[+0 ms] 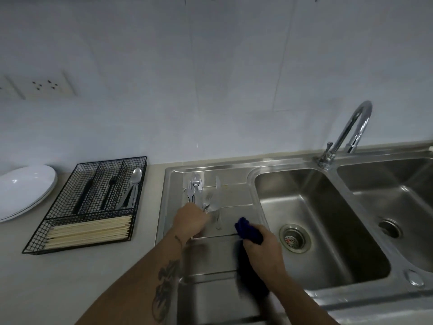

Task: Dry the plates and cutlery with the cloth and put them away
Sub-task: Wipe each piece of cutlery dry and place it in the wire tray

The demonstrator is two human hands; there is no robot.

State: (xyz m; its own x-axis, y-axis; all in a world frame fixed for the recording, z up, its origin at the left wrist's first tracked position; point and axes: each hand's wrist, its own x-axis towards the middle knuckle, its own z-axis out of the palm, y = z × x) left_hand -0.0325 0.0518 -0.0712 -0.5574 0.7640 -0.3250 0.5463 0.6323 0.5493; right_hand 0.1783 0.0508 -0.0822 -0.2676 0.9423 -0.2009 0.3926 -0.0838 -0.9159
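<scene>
My left hand (191, 219) was down on the draining board (234, 198) of the sink, its fingers curled in around the handle ends of a bunch of wet cutlery (212, 205) — I judged it a grip on those pieces, though blur hid exactly how many it held. My right hand (262, 245) was closed round the dark blue cloth (248, 231), which bulged out above the knuckles and trailed down beneath the wrist.

The relation that mattered: the cutlery lay just beyond and to the right of the left hand, long axes running away from me toward the wall, heads far and handles near. A 2nd cluster of forks (194, 186) and 1 knife (218, 184) lay farther back on the same board, pointing the same way. The left hand was plainly the nearer; the cloth hand sat to the right, near but apart from the metal. To dry, I reckoned the cloth would have to come left across the handles.

The wire organiser (93, 202) stood on the counter well to the left, with a spoon (136, 181) and dark-handled pieces already in its upright compartments and pale chopsticks (91, 231) across the front one. White plates (23, 191) were stacked left of it.

No brand, label or writing was legible anywhere — not on the tap (351, 130), nor on the wall sockets (44, 85).
</scene>
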